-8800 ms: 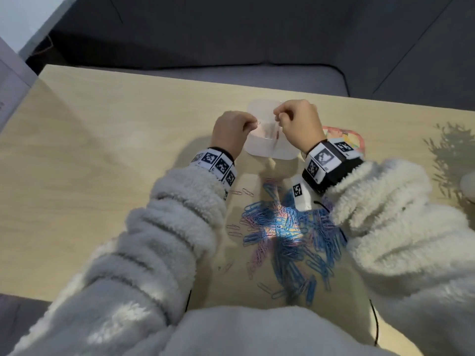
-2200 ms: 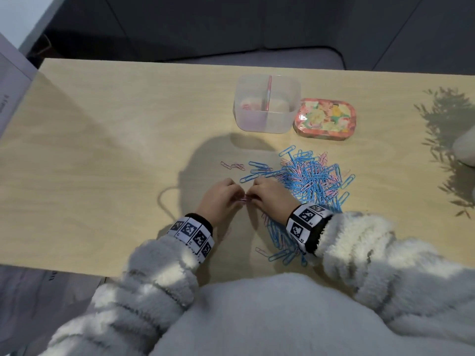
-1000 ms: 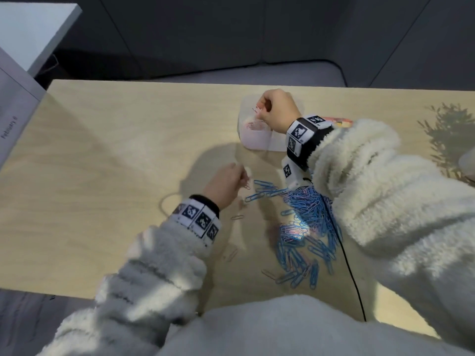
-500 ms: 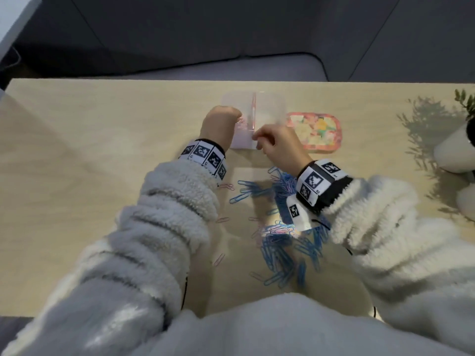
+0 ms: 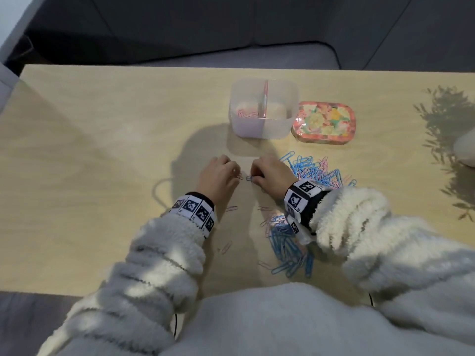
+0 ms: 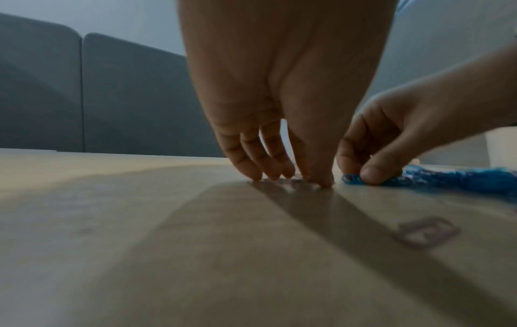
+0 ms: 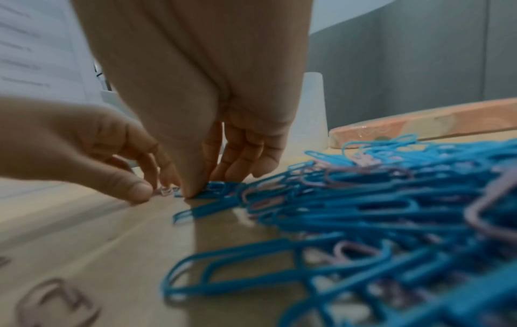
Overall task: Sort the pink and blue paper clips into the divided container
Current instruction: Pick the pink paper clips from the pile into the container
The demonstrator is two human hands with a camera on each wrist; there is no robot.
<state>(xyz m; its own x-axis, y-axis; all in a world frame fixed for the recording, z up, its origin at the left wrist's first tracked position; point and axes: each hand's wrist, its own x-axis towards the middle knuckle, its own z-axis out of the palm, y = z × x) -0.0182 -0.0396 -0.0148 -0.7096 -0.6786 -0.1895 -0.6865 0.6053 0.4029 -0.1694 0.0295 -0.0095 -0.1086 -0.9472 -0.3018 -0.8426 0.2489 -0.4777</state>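
Left hand: fingers bent down onto the counter, tips set on a pink paper clip lying flat; whether the clip is actually pinched cannot be told. Right hand: just beside the left at its 3 o'clock, thumb and fingers curled down onto a blue paper clip at the near edge of the heap, the clip pressed against the counter. Both wrists are banded with black-and-white marker cuffs, and fluffy pale sleeves are worn. Mixed heap of paper clips: mostly blue with some pink, spread from 2 o'clock of the right hand, under the right wrist, to a second cluster at 6 o'clock. A few single pink clips are scattered on the counter below the left hand. Divided container: translucent, open-topped, set at 12 o'clock from the hands and well apart from them; pink clips are seen in its left compartment, the contents of the right compartment cannot be made out. Floral lid: lying flat, just beside the container at its 3 o'clock. A grey sofa stands beyond the far counter edge.
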